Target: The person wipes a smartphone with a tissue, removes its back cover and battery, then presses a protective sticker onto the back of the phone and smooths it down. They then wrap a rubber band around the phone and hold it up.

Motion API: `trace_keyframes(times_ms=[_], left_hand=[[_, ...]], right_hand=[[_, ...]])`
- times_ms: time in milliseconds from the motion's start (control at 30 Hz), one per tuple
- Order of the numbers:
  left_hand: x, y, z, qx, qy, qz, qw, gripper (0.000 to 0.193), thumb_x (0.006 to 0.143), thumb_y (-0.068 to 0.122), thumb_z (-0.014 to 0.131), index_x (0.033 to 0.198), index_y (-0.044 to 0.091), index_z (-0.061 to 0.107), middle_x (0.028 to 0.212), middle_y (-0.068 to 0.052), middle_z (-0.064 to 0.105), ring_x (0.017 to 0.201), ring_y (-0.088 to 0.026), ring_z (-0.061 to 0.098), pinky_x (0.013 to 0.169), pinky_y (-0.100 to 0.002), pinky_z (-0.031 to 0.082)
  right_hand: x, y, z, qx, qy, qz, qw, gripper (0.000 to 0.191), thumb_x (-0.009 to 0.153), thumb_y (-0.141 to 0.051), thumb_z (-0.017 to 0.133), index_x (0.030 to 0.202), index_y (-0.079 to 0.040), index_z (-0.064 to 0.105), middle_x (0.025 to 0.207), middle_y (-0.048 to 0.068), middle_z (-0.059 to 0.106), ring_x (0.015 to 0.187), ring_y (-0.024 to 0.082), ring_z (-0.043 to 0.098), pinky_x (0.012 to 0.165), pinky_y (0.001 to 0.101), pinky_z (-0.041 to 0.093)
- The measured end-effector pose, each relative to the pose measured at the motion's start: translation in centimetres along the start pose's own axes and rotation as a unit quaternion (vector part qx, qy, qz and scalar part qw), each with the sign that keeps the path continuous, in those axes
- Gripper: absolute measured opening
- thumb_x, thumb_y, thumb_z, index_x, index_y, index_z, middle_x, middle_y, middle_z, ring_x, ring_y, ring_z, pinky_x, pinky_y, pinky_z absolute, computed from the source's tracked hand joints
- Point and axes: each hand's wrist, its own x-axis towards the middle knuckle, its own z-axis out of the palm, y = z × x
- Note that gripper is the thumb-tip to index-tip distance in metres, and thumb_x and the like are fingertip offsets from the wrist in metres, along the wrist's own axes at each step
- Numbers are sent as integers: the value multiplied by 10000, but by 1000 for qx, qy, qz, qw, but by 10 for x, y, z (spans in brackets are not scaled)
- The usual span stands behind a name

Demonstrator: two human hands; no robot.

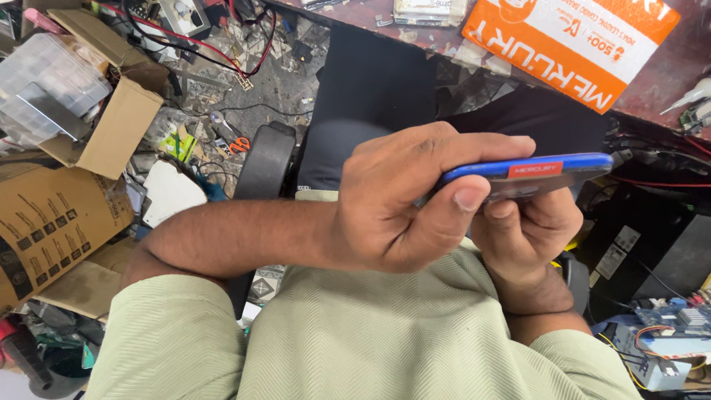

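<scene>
The slim blue flat slab-shaped phone with a small red rectangular sticker on its edge (529, 174) is held edge-on over the lap, in front of the pale green ribbed shirt (385, 333). The left hand (404, 200) is clenched over its left end, fingers across the top edge and thumb pressed against the near face; the right hand (529, 230) cups it from below, fingers curled up to the underside. Both hands are therefore grasping the phone. Judgement: light and stiff, smooth glossy shell likely slippery, glass face likely fragile; best taken along the long edges, as now, not by the flat faces. Above and right of the phone, an orange flat plastic mailing pouch with a white panel and printed lettering (574, 37) lies tilted on the dark reddish worktop (666, 74). Far left of the phone, an open brown cardboard box (118, 122) holds a clear plastic compartment case (48, 85); below that box a second brown carton with rows of black printed symbols (52, 222). Between box and phone, small orange-handled scissors (238, 144) lie on the littered floor. Lower right of the phone, a grey box bearing white rectangular labels (622, 248), and blue circuit boards (678, 318) beneath.
</scene>
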Motion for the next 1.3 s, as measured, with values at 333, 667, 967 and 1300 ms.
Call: trace_keyframes(times_ms=[333, 667, 967, 1300], left_hand=[[0, 1, 3, -37, 30, -31, 998, 221, 1171, 148, 520, 1330, 21, 605, 972, -61, 697, 715, -107, 608, 645, -251, 506], [-4, -4, 7, -38, 50, -17, 998, 231, 1172, 134, 498, 1351, 25, 594, 998, -71, 699, 716, -119, 583, 646, -268, 488], [-5, -6, 7, -48, 49, -23, 997, 240, 1154, 121, 501, 1339, 8, 604, 962, -66, 694, 696, -104, 560, 626, -263, 474], [-6, -7, 6, -118, 46, -60, 990, 339, 1219, 240, 417, 1417, 16, 575, 1036, -56, 674, 782, -86, 558, 698, -224, 473]], right_hand=[[3, -3, 0, -118, -24, -17, 993, 436, 1097, -338, 726, 1230, 67, 636, 1097, 82, 725, 981, 99, 672, 911, 229, 545], [5, 1, -1, -123, -32, -47, 991, 384, 1081, -286, 732, 1228, 61, 656, 1033, 94, 739, 911, 95, 670, 848, 214, 540], [4, -1, 1, -74, -41, -22, 996, 358, 1085, -237, 726, 1255, 65, 636, 1091, 83, 735, 965, 90, 671, 892, 212, 544], [6, 4, 2, 6, -22, 11, 1000, 353, 1089, -209, 746, 1272, 68, 627, 1159, 90, 721, 1040, 107, 660, 976, 232, 524]])
